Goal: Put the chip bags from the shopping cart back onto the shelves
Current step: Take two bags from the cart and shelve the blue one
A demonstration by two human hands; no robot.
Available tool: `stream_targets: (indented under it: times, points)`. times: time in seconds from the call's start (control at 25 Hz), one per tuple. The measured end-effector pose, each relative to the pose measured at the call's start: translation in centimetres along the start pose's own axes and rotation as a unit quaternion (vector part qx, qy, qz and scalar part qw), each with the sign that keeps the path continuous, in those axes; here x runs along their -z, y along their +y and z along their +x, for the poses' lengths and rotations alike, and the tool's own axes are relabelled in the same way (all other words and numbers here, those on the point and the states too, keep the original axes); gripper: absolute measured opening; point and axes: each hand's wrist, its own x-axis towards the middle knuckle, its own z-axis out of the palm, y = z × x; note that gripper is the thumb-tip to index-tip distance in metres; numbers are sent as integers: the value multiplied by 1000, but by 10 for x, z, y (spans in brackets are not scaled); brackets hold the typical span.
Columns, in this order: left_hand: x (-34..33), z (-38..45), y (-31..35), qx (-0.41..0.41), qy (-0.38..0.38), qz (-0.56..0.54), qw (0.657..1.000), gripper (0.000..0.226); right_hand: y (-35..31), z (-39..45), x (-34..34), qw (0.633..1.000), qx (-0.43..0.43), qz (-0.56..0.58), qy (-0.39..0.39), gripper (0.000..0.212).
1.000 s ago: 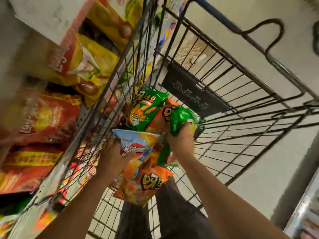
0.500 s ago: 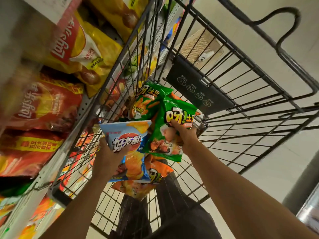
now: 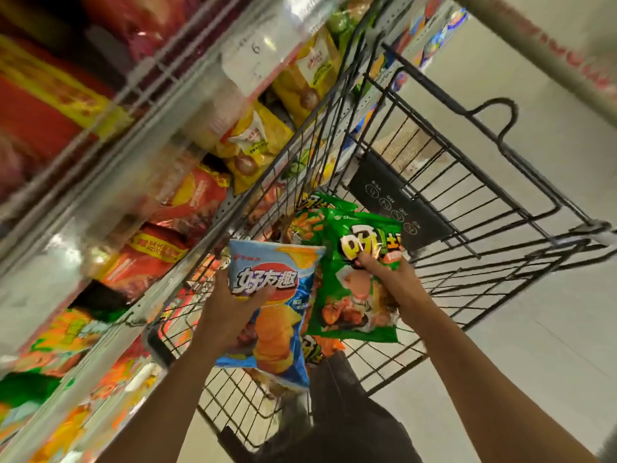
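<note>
My left hand [image 3: 230,309] grips a blue chip bag [image 3: 277,315] by its left edge, held up over the black wire shopping cart [image 3: 450,182]. My right hand [image 3: 390,279] holds a green chip bag [image 3: 354,295] just to the right of the blue one, above the cart. Another green bag [image 3: 307,218] and an orange bag [image 3: 317,349] lie in the cart beneath them, partly hidden.
Shelves [image 3: 140,135] on the left hold yellow chip bags [image 3: 253,142] and red chip bags [image 3: 197,198], blurred by motion. The cart's left wall stands close against the shelf edge. Pale floor [image 3: 551,295] lies to the right. My dark trousers [image 3: 344,412] show below the cart.
Both hands have lifted their bags up out of the cart. The view has swung up and left, showing more of the shelves.
</note>
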Motion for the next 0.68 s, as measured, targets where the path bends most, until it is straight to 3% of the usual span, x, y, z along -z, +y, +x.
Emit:
stream_targets:
  times: [0.16,0.4,0.56,0.68]
  points:
    - [7,-47,1,-40,32,-75,996,53,-11,-52,8,996,65,32,-58,77]
    - [38,-152,-38,-151,64,-203,965,30,2,-151,-14,971,179,61,-149,58]
    - [78,-260,-92,-220,114,-251,936,43,27,-239,-39,940,252,20,-229,62]
    - [117,-344,-128,-256,194,-270,908,46,37,-309,-65,911,308,-28,-271,53]
